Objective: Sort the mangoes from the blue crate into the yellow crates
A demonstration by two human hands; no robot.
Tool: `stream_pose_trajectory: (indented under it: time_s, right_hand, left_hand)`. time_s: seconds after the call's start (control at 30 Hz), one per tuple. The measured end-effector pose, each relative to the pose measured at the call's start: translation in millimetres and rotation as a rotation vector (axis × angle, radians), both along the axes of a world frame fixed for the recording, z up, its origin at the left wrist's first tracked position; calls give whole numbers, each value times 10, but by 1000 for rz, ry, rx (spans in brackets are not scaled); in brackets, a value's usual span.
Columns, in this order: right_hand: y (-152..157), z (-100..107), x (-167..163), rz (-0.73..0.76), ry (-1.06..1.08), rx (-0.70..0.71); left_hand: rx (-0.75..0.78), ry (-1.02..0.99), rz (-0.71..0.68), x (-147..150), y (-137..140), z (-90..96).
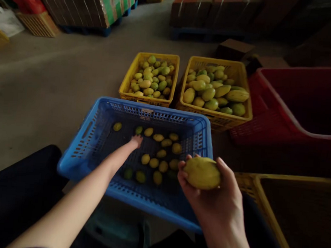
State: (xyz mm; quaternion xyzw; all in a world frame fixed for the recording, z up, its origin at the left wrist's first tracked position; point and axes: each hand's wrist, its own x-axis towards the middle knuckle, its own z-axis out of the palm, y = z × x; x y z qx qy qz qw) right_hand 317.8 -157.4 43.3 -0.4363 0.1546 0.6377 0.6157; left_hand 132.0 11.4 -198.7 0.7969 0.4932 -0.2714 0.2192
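Blue crate (pixel 208 142) mid-frame, open room inside its left edge. Left hand (pixel 137 140) reaches down by green fruit (pixel 138 129), can't tell finger closure; right hand (pixel 219 203), lower right, palm up, fingers gripping yellow fruit (pixel 202 173).

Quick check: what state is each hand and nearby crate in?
Left hand, inside blue crate, grip unclear
Right hand, holding yellow-green fruit
Blue crate, sparsely filled
Left yellow crate, well filled
Middle yellow crate, well filled
Red crate, open-topped, interior dark
Nearest yellow crate, open-topped, interior dark
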Motion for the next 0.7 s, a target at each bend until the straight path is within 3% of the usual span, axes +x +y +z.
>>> stream_pose_trajectory:
  time_s: [0.2,0.4,0.5,0.57,0.7]
  right_hand:
    - [-90,-123,192,75,-52,-53]
    - [-130,-285,360,31,-53,-182]
    - [-121,-338,326,31,-75,-182]
    - [-107,-333,268,46,-63,-147]
    - [-78,-259,111,100,-39,-21]
  left_hand:
    - [61,65,21,97,682,-446]
    - [23,64,102,32,791,-623]
    - [-16,37,163,-14,736,-518]
    - [-55,-22,198,-67,662,-351]
    - [-145,-237,271,-212,392,230]
